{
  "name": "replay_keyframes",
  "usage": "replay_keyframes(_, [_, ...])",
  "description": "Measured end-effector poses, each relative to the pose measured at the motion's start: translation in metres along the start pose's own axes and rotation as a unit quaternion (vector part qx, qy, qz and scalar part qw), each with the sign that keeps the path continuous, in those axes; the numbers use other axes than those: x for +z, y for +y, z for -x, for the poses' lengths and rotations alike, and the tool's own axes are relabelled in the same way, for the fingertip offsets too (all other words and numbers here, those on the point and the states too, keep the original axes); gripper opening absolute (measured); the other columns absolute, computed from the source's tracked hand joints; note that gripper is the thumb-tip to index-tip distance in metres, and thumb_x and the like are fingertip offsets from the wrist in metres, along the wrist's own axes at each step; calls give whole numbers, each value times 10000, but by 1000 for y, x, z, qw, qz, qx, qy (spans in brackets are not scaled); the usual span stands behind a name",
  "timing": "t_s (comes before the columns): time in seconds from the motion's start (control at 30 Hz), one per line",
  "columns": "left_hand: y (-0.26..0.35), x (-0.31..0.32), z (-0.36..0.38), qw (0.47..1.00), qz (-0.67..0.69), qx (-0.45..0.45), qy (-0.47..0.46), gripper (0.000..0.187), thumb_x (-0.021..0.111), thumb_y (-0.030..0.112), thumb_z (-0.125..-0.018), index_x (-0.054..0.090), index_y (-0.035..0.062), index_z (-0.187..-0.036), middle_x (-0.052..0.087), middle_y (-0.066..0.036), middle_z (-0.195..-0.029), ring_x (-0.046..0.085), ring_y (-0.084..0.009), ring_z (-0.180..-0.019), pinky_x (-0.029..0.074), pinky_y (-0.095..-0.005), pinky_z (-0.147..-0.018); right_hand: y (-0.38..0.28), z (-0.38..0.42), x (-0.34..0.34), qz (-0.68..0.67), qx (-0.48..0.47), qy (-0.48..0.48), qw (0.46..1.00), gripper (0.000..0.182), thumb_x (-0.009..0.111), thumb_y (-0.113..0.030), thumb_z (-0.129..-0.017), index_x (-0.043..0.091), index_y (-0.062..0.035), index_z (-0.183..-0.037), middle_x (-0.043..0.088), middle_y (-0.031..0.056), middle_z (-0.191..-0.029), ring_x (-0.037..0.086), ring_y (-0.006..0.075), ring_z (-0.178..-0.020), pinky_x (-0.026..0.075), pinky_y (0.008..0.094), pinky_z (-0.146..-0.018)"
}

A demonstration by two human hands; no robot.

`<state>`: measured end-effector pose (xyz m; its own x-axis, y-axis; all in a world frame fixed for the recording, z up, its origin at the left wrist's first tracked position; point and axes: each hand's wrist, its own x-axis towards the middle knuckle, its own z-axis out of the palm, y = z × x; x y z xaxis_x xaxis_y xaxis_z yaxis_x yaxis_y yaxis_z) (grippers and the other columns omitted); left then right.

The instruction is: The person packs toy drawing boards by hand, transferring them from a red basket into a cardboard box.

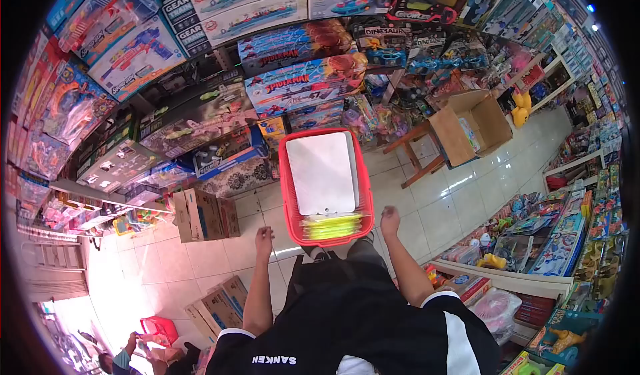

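A red plastic basket (367, 205) stands in front of my body in the middle of the view. Inside it lie a flat white board (323, 174) and, at the near end, several yellow-green packs (330, 226) in clear wrap. My left hand (265, 240) hangs in the air to the left of the basket, apart from it, fingers curled. On the other side, my right hand (390, 220) is raised a little off the basket's right edge, fingers bent inward. Neither hand touches the basket, and nothing shows in either one.
Shelves of boxed toys (303, 85) curve around the front. An open cardboard box (460, 132) rests on a wooden stool (417, 154) at the right. Closed cartons (200, 215) stand on the tiled floor at the left. Another person (127, 355) is at the lower left by a red basket (159, 330).
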<state>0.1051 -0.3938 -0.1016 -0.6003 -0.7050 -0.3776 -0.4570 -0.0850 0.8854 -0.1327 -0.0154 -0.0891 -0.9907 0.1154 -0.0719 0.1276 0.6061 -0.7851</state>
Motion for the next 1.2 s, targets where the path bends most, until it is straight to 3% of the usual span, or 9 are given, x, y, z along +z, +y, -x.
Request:
replay_keyframes(0.13, [97,21,-12,990,44,130,7,232,532,200,-980,584,25,-1123,643,-93,-1034,621,-169,-920,495,-290,-795,-104,-10,-11,-89,-87,118,985,147,549,-17,-871,586,-5,-1013,619,100,-858,587,190,-742,483,309,-712])
replay_keyframes(0.23, [190,50,-5,981,31,193,19,255,551,220,-975,582,23,-1135,627,-76,-1015,588,-147,-946,471,-290,-829,-177,-10,-8,-109,-154,-19,982,210,571,-11,-843,577,7,-1052,618,118,-910,604,210,-797,484,314,-722])
replay_keyframes(0.33, [206,80,-19,955,7,290,-63,264,557,216,-971,589,18,-1144,628,-87,-1044,600,-169,-961,478,-303,-835,-197,-3,21,-85,-160,-97,979,288,604,-39,-836,550,9,-1115,604,124,-943,599,218,-830,489,333,-740])
replay_keyframes(0.47, [193,119,-31,958,50,190,-209,260,558,221,-967,601,46,-1154,626,-113,-1112,617,-201,-994,499,-322,-806,-171,-7,77,126,-116,-125,977,533,678,-133,-805,448,53,-1249,516,252,-1208,568,371,-1023,471,445,-898])
replay_keyframes(0.57, [170,132,-40,954,25,180,-238,322,571,249,-959,589,41,-1204,622,-126,-1150,624,-219,-1006,500,-328,-835,-181,-3,80,93,-86,-196,972,616,710,-185,-790,409,70,-1263,463,282,-1239,511,427,-1095,430,479,-965])
replay_keyframes(0.7, [157,131,-40,963,-26,121,-240,443,577,307,-950,539,10,-1277,580,-176,-1248,623,-257,-1052,485,-342,-902,-205,7,67,194,-102,-6,976,658,723,-173,-781,387,63,-1296,513,243,-1132,547,392,-1042,460,460,-920])
replay_keyframes(1.0, [168,125,-34,956,-51,71,-280,698,548,443,-945,374,-50,-1407,473,-230,-1387,539,-308,-1211,423,-344,-1004,-199,-15,65,102,-67,-176,977,457,716,-173,-786,503,35,-1133,609,214,-1003,588,410,-951,481,479,-875])
replay_keyframes(1.07, [178,122,-31,956,-42,58,-286,726,539,459,-947,344,-51,-1426,455,-231,-1403,512,-304,-1245,410,-341,-1017,-202,-7,60,91,-210,-148,962,301,699,-138,-783,553,24,-990,635,202,-907,624,388,-829,502,467,-787])
replay_keyframes(1.2, [193,117,-24,954,46,29,-295,752,530,488,-947,332,-59,-1424,432,-235,-1407,462,-273,-1282,399,-331,-1024,-237,13,35,0,-221,-218,951,238,710,-118,-776,575,23,-912,599,167,-802,602,325,-691,485,407,-661])
